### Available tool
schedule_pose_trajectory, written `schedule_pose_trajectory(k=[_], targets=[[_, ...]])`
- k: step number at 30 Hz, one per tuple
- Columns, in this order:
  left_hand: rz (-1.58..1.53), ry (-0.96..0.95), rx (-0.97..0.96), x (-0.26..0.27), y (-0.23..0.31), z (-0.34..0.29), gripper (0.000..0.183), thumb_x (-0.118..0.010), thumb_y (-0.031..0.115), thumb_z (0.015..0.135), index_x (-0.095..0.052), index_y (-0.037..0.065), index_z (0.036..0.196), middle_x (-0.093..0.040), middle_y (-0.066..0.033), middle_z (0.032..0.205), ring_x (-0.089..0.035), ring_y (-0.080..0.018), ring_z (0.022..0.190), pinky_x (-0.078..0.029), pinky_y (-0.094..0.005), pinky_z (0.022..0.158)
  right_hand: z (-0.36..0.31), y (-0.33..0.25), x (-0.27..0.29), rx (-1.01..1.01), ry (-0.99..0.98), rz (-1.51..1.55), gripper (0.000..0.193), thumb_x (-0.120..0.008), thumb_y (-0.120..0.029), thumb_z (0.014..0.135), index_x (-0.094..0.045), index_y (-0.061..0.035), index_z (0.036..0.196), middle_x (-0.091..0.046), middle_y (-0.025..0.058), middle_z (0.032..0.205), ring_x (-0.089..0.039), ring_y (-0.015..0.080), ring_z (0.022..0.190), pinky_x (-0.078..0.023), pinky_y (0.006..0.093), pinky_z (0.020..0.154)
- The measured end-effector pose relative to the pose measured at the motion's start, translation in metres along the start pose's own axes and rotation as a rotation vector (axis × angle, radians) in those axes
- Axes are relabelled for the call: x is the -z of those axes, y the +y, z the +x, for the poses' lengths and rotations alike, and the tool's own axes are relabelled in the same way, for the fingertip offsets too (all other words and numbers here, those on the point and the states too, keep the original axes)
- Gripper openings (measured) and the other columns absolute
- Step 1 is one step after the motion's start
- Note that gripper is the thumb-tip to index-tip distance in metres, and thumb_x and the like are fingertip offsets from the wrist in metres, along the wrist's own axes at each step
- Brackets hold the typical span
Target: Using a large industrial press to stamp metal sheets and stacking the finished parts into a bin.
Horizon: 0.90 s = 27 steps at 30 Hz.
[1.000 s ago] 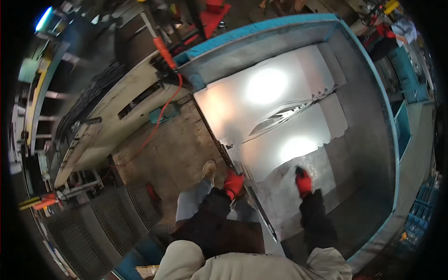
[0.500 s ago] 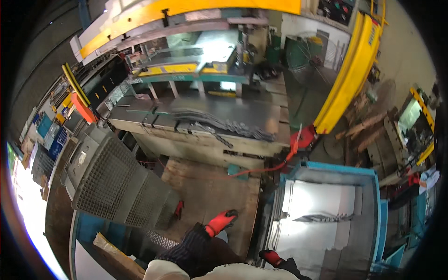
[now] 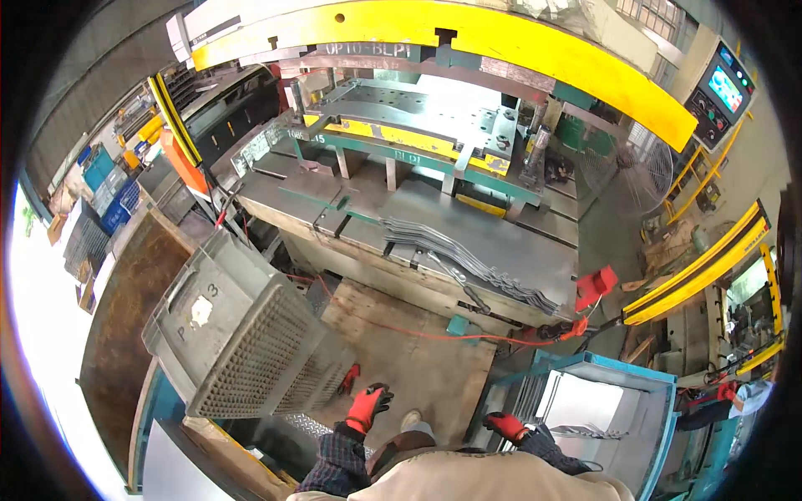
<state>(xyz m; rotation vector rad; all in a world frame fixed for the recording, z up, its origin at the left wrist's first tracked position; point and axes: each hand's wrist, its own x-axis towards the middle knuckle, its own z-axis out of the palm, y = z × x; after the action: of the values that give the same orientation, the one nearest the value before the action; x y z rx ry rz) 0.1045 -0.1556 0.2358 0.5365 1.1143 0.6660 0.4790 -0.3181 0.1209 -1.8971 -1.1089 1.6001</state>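
My left hand (image 3: 368, 407), in a red glove with black fingers, hangs low in front of me. Its fingers are apart and nothing is in them. A grey plastic crate (image 3: 238, 334) with a ribbed side stands tilted just left of it. My right hand (image 3: 506, 427), gloved the same way, is beside the near left edge of a blue-rimmed bin (image 3: 614, 365). Its fingers look loosely spread, and I see nothing held. Flat bright metal sheets (image 3: 581, 401) lie in the bin. Ahead, a stack of bent grey metal strips (image 3: 468, 263) rests on the press bed (image 3: 401, 204).
Yellow guard bars (image 3: 702, 267) flank the press, with a yellow beam (image 3: 434, 33) above. An orange cord (image 3: 418, 332) runs over the wooden platform (image 3: 401, 367). A small red thing (image 3: 349, 380) is by the crate. A fan (image 3: 631, 171) and control panel (image 3: 720, 96) stand right.
My view has shifted, so the press and bin show further right and more of the control panel appears. My left hand is nearer the crate; my right hand is higher in view.
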Motion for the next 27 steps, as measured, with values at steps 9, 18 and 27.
schedule_pose_trajectory(k=[9, 18, 27], targets=[[0.049, -0.111, 0.053, -0.036, 0.051, 0.023, 0.027, -0.047, 0.02, 0.079, -0.049, 0.004, 0.1, -0.057, -0.0114, 0.087, -0.055, -0.0206, 0.079, -0.045, -0.0311, 0.063, 0.029, -0.036, 0.031, -0.149, 0.146, -0.488, 0.049, -0.045, -0.051, 0.069, -0.061, -0.006, 0.082, -0.058, 0.0162, 0.084, -0.055, 0.0298, 0.082, -0.042, 0.0365, 0.072], [-0.012, -0.094, 0.069, -0.084, 0.089, 0.093, 0.028, -0.047, 0.021, 0.078, -0.048, 0.003, 0.099, -0.057, -0.011, 0.087, -0.056, -0.0192, 0.077, -0.045, -0.03, 0.064, 0.076, -0.047, 0.118, 0.141, 0.602, -0.218, 0.032, -0.054, -0.032, 0.071, -0.059, -0.0045, 0.086, -0.06, 0.0109, 0.072, -0.057, 0.025, 0.065, -0.043, 0.0319, 0.059], [0.259, -0.031, 0.005, -0.106, 0.151, 0.198, 0.026, -0.048, 0.023, 0.077, -0.054, 0.003, 0.091, -0.059, -0.0075, 0.075, -0.056, -0.0136, 0.066, -0.044, -0.0249, 0.055, 0.101, -0.114, 0.201, 0.064, 0.831, 0.742, 0.026, -0.053, -0.02, 0.077, -0.055, 0.0011, 0.092, -0.058, 0.0072, 0.08, -0.053, 0.0167, 0.073, -0.04, 0.0258, 0.067]])
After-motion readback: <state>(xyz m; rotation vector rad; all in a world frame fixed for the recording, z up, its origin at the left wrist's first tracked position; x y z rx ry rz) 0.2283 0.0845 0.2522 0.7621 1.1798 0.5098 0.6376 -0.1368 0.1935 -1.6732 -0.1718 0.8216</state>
